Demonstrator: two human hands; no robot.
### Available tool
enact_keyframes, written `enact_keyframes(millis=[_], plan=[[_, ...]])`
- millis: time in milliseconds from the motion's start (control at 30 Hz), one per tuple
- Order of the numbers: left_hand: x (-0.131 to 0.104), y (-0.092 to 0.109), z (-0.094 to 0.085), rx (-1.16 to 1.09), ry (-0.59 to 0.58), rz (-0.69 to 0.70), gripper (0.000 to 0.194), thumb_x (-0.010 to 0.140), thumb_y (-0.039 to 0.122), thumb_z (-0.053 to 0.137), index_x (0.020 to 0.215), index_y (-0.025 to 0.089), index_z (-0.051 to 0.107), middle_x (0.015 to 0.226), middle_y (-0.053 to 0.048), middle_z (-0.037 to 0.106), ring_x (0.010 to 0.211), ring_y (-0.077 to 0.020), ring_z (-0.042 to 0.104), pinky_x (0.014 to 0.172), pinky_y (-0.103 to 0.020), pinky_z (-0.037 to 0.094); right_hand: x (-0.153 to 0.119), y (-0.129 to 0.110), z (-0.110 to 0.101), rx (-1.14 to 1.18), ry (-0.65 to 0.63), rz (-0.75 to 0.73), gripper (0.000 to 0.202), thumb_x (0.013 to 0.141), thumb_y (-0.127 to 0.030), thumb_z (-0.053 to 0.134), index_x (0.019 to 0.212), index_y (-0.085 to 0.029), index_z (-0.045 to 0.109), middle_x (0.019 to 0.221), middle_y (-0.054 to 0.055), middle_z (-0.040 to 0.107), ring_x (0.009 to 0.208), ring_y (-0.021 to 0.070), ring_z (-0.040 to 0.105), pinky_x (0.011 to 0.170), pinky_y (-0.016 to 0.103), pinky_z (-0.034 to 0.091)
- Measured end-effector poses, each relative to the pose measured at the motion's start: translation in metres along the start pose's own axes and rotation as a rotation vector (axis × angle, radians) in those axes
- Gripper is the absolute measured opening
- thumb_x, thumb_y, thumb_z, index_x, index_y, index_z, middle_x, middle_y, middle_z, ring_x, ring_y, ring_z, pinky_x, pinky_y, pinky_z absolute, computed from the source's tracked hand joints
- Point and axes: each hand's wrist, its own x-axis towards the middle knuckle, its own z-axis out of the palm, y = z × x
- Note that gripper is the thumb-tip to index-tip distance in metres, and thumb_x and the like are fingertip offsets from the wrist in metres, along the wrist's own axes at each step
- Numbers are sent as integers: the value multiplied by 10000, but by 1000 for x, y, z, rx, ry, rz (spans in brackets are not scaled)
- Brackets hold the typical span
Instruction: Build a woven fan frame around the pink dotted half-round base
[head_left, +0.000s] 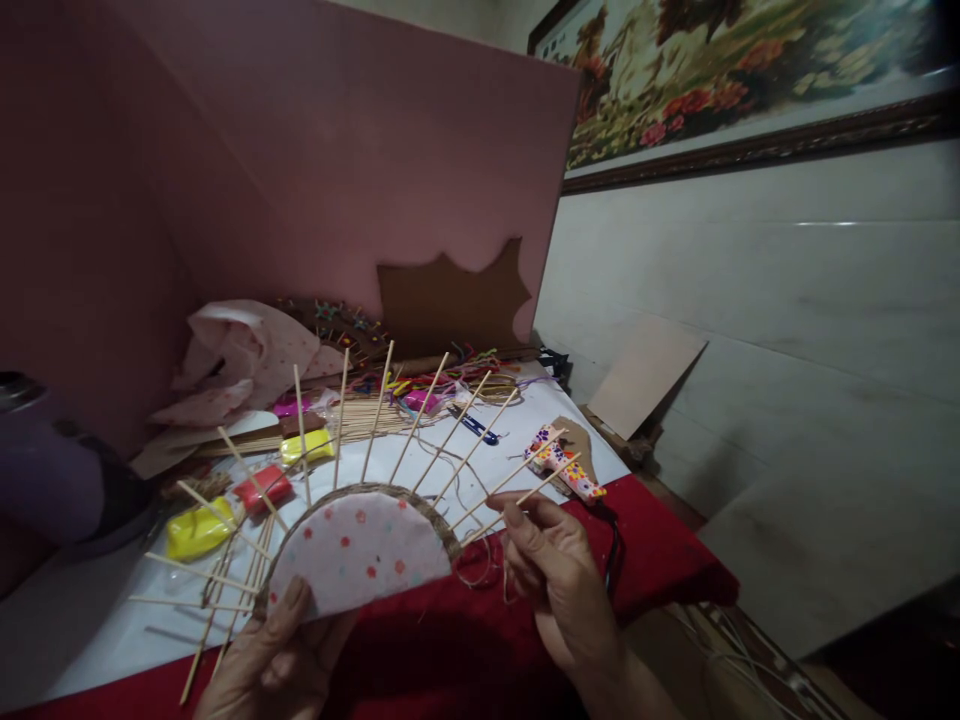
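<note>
My left hand (274, 650) grips the lower left of a half-circle panel (360, 545) covered in white cloth with small red and blue flowers, thumb on its face. Brown twine edges the curve, and several thin wooden sticks (379, 412) fan outward from it. Beside the panel's right end, my right hand (555, 575) is closed in a pinch on thin twine (474, 578), which loops below the fingertips. Its fingers are close to the two rightmost sticks; whether they touch them is hard to tell.
Yellow clay packs (199, 528), a red pack (262, 488), blue snips (474, 425) and a flowered cloth-covered piece (562, 465) lie on white paper. A purple flask (52, 470) stands left. Crumpled cloth (247, 345) and brown cardboard (454, 305) are behind. Red cloth (660, 550) covers the front edge.
</note>
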Motion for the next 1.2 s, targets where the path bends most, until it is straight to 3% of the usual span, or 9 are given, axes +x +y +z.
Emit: enact_keyframes(millis=[233,433,767,1033,1200], plan=[[-7,-2,9,30,-11,59,353,790,-6,504,1067,188,607,886,-38,728,815,-192,691,695,-285,594,6,-4,0,105,25,66,222,665,-321,752,766,-138,679,405,-119,234,377,12,112,343,158,81],[-16,-1,17,19,-7,25,336,817,29,481,1092,179,602,956,-69,716,846,-206,686,707,-318,591,10,-3,-1,121,30,89,232,656,-318,769,764,-146,656,437,-126,218,381,6,96,340,146,89],[-5,-7,10,16,33,-8,325,810,50,494,1108,146,581,979,-120,699,889,-259,676,731,-394,577,10,-1,-2,140,16,92,246,672,-327,758,803,-140,667,424,-125,217,381,10,100,335,140,98],[-4,-10,9,-17,4,-9,365,788,14,504,1132,122,555,1004,-160,683,947,-305,652,778,-460,552,18,2,-6,166,30,154,285,647,-346,770,807,-139,658,422,-133,188,394,10,60,343,139,83],[-8,-12,8,-49,-37,-48,401,783,1,513,1156,146,545,1047,-149,672,990,-298,635,812,-431,549,22,7,-13,201,33,198,301,638,-341,778,819,-137,652,428,-137,176,405,13,45,346,146,79]])
